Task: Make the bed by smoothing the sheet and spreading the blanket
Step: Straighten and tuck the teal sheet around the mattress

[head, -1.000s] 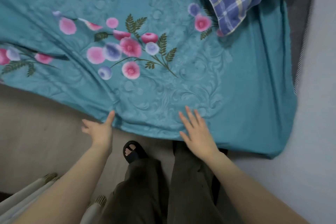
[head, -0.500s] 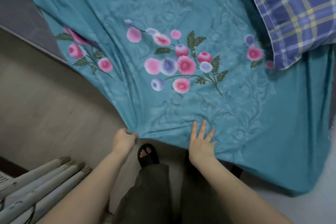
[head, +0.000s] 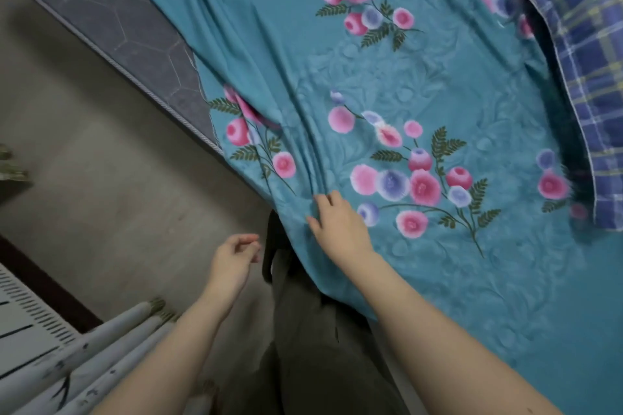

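- My right hand (head: 340,222) rests on the teal floral sheet (head: 387,77) near its left edge, with the fingers curled into a bunch of converging folds.
- My left hand (head: 234,254) hangs over the floor (head: 101,185), loosely curled, grasping nothing, just left of the sheet.
- The sheet covers the bed, leaving the grey mattress (head: 111,10) bare at far left.
- Blue plaid fabric (head: 593,77) lies on the sheet at right.

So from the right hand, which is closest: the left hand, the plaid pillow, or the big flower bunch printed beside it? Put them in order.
1. The flower bunch, just to the right of the right hand, its nearest bloom by the knuckles.
2. The left hand, lower left, off the bed.
3. The pillow, at the far right edge.
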The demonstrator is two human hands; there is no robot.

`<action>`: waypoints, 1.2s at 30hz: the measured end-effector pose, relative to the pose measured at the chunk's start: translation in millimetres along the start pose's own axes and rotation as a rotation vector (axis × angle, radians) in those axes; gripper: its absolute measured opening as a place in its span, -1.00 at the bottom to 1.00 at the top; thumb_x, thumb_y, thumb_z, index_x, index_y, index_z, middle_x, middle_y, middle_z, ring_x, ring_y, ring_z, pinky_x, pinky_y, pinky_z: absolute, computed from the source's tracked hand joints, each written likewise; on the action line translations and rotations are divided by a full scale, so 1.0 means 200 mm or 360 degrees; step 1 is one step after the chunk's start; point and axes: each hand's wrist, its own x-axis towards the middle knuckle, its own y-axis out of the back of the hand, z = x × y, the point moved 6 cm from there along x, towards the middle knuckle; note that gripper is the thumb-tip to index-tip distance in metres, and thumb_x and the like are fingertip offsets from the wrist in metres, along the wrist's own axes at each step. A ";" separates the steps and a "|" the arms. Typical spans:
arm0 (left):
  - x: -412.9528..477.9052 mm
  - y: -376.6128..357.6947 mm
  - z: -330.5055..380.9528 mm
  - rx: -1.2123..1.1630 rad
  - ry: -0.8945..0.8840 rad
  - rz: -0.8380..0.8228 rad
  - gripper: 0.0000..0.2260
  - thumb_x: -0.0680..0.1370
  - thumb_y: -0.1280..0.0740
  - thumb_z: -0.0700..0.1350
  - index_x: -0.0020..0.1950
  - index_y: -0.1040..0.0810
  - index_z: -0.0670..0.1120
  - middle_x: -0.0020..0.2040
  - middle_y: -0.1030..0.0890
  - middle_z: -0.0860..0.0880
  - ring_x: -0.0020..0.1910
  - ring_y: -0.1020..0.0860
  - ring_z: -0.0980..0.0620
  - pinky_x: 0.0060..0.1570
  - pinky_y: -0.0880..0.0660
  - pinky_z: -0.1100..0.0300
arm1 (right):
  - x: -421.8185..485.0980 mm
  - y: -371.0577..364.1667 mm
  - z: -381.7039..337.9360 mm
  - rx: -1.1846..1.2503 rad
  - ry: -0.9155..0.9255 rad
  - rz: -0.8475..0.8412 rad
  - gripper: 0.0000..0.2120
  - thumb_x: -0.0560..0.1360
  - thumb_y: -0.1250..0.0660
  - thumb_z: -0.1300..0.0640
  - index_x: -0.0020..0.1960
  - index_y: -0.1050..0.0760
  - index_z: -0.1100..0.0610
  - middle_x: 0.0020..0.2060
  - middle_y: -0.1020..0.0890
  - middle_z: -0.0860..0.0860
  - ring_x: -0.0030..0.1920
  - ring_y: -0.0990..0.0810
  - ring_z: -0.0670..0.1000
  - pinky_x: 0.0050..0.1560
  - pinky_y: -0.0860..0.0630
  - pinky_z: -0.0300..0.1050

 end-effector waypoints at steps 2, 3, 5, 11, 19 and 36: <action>0.10 0.08 0.16 -0.0039 -0.0112 0.0054 -0.79 0.59 -0.25 -0.27 0.21 -0.51 -0.27 0.00 -0.58 -0.17 -0.18 -0.54 0.02 -0.24 -0.45 0.49 | 0.15 0.00 -0.12 0.0117 0.0073 -0.0017 -0.59 0.56 -0.24 -0.06 0.31 -0.34 0.13 0.14 -0.42 0.10 0.15 -0.44 0.15 0.02 -0.48 0.07; 0.16 0.11 0.24 -0.0061 -0.0158 0.0077 -0.77 0.59 -0.26 -0.27 0.24 -0.50 -0.26 0.04 -0.57 -0.16 -0.11 -0.55 0.01 -0.09 -0.47 0.40 | 0.23 -0.01 -0.17 0.0134 0.0077 -0.0043 -0.56 0.55 -0.25 -0.07 0.34 -0.33 0.14 0.15 -0.42 0.10 0.17 -0.42 0.14 0.05 -0.47 0.07; 0.31 0.18 0.40 -0.0096 -0.0229 0.0121 -0.71 0.58 -0.28 -0.28 0.30 -0.46 -0.26 0.13 -0.54 -0.12 0.05 -0.52 0.01 0.12 -0.45 0.21 | 0.35 -0.04 -0.22 0.0129 0.0029 -0.0138 -0.51 0.54 -0.27 -0.08 0.36 -0.31 0.16 0.17 -0.43 0.12 0.20 -0.40 0.15 0.10 -0.45 0.08; 0.74 0.27 0.69 -0.0127 -0.0037 0.0136 -0.57 0.53 -0.36 -0.25 0.38 -0.38 -0.28 0.23 -0.53 -0.16 0.11 -0.53 -0.04 0.19 -0.45 0.12 | 0.47 -0.10 -0.34 0.0442 0.0025 -0.0569 -0.84 0.48 -0.29 0.16 0.05 -0.51 0.14 -0.05 -0.62 0.18 0.01 -0.59 0.21 -0.08 -0.42 -0.06; 0.97 0.26 0.80 -0.0628 0.0408 -0.0115 -0.60 0.49 -0.32 0.24 0.01 -0.62 -0.08 -0.06 -0.70 -0.02 -0.09 -0.66 0.06 -0.07 -0.55 0.13 | 0.42 -0.18 -0.53 0.0446 0.0381 -0.1082 -0.82 0.45 -0.33 0.09 0.03 -0.53 0.11 0.00 -0.61 0.22 0.04 -0.58 0.23 0.00 -0.48 -0.01; 0.94 0.99 0.17 0.0299 0.0637 -0.0187 -0.83 0.52 -0.39 -0.04 -0.09 -0.59 -0.15 -0.18 -0.65 -0.16 -0.19 -0.63 -0.15 -0.14 -0.58 0.02 | 1.11 0.07 -1.05 0.0561 -0.0103 -0.0143 -0.34 0.46 -0.27 -0.30 0.41 -0.29 0.05 0.26 -0.41 0.02 0.26 -0.45 0.08 0.24 -0.43 0.02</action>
